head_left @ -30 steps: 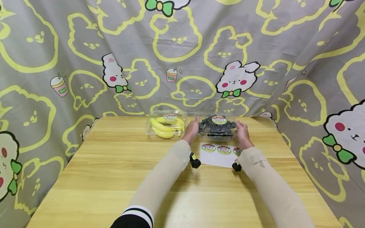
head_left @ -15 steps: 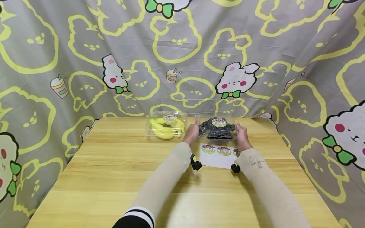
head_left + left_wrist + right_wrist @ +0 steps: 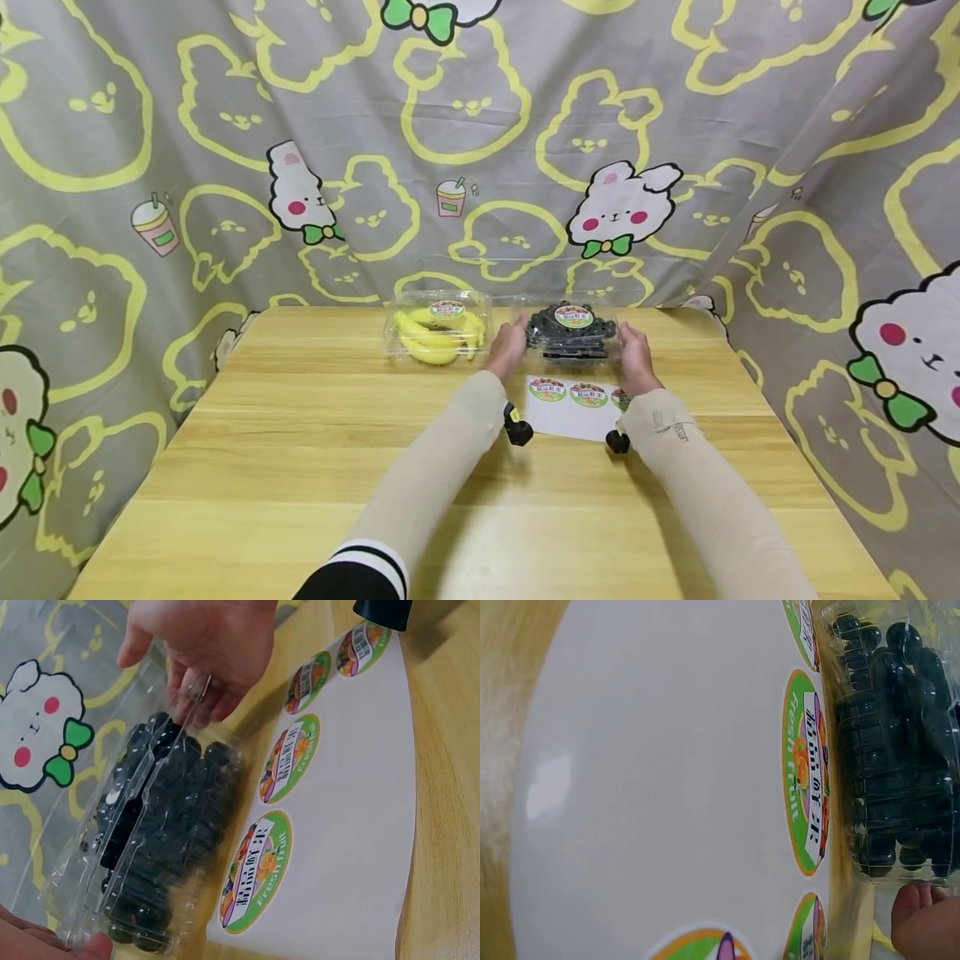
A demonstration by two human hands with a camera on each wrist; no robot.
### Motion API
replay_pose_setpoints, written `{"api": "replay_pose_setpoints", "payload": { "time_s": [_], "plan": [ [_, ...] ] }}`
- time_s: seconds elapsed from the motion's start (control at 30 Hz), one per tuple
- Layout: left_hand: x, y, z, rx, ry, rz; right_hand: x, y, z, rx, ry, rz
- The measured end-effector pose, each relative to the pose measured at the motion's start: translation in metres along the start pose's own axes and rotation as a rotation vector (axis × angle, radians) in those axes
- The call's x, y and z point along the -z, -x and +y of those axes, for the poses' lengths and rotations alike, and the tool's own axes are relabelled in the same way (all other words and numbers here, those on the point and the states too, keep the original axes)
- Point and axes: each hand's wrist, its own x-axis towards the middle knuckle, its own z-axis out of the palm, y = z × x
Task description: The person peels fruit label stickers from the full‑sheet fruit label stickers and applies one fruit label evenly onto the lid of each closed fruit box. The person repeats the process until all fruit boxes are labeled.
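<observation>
Clear plastic clamshell of dark berries, round label on lid, at the far middle of the wooden table; its near edge hides part of the sticker sheet. Left hand and right hand grip opposite ends, fingers curled on the walls, fingertips partly hidden. Beside it, a banana clamshell.
</observation>
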Motion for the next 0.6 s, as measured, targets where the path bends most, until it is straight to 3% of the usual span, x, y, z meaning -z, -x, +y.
{"api": "replay_pose_setpoints", "payload": {
  "time_s": [0.37, 0.6],
  "plan": [
    [0.0023, -0.0011, -0.0008, 0.007, 0.027, 0.001, -0.0008, -0.0044, 0.0013, -0.037, -0.011, -0.037],
    [0.0055, 0.0015, -0.0043, 0.025, 0.007, -0.029, -0.0006, 0.0004, 0.0015, -0.079, 0.034, 0.003]
  ]
}}
